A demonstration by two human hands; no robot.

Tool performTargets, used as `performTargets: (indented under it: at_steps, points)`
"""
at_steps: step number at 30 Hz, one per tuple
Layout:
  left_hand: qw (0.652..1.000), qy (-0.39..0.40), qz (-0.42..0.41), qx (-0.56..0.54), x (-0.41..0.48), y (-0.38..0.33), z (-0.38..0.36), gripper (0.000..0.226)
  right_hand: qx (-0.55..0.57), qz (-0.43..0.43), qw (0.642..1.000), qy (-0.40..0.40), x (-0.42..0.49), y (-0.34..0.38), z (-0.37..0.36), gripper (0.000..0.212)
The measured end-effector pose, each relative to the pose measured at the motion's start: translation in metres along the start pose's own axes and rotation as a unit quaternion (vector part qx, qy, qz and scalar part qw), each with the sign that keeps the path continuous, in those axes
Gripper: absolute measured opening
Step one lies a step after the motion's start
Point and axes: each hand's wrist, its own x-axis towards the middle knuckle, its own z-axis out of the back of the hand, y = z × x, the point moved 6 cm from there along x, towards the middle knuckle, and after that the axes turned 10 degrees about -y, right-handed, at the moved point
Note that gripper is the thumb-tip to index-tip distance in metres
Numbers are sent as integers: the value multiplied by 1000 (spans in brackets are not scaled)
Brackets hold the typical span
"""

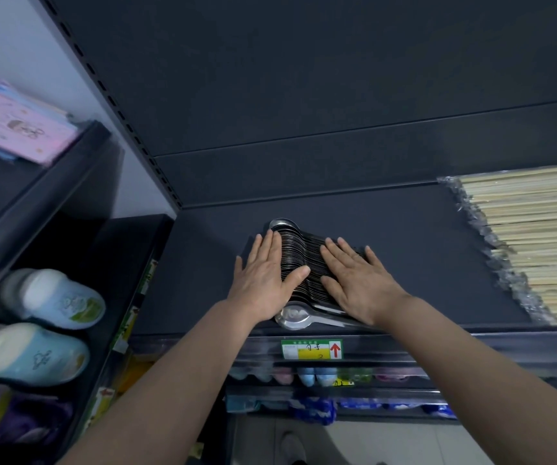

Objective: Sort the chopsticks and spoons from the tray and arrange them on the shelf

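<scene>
Shelf: I see a dark shelf (404, 256) with a dark back panel; its front edge carries a green and yellow price label (311, 349) with a red arrow.
Spoons: a tight row of metal spoons (307, 263) lies on the shelf, left of centre, running from the back toward the front edge; one spoon bowl shows at the far end and one at the near end.
Left hand: my left hand (265, 276) lies flat, palm down, against the left side of the spoon row, thumb resting across the spoons.
Right hand: my right hand (359, 280) lies flat, palm down, on the right side of the row.
Grip: both hands have fingers spread and straight, clasping nothing, only pressing on the spoons.
Chopsticks: a wide stack of pale chopsticks (538, 243) in clear wrap sits at the right end of the same shelf, well apart from the spoons.
Neighbouring rack: blue slippers (55, 297) to the left.
</scene>
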Motion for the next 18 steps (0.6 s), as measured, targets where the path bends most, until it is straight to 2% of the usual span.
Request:
performTargets:
  at_steps: [5,8,11,18]
  points:
    - [998,-40,20,-47,-3,4,8,78,-3,3,1000,-11,-4,0,4,60]
    - [989,-109,-9,-95,-7,-1,24,57,-8,1,999,-43,-7,-2,9,56]
    - [984,-158,-28,-79,-13,-6,35,40,6,-7,997,-74,-11,-2,16,51]
    - [976,-206,-40,-59,-32,-20,46,36,-25,5,993,-114,-30,0,42,42]
